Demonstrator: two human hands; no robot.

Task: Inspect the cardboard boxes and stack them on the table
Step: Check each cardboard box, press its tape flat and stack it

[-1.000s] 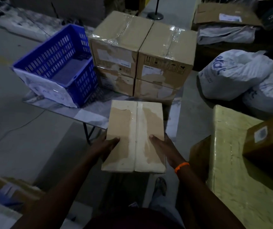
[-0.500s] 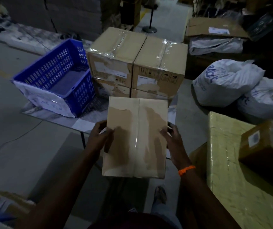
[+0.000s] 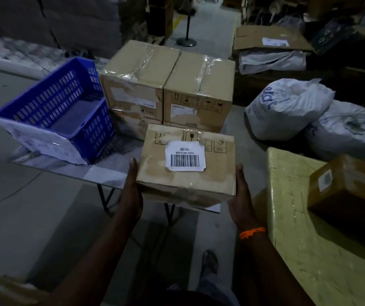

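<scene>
Blue plastic crate left, taped box stack behind on table, white sacks right. Small cardboard box, barcode sticker on top, pressed between flat left hand and right hand.

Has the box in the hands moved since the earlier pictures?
Yes. The held box rolled, its barcode label now up, and went forward toward the stacked boxes.
</scene>
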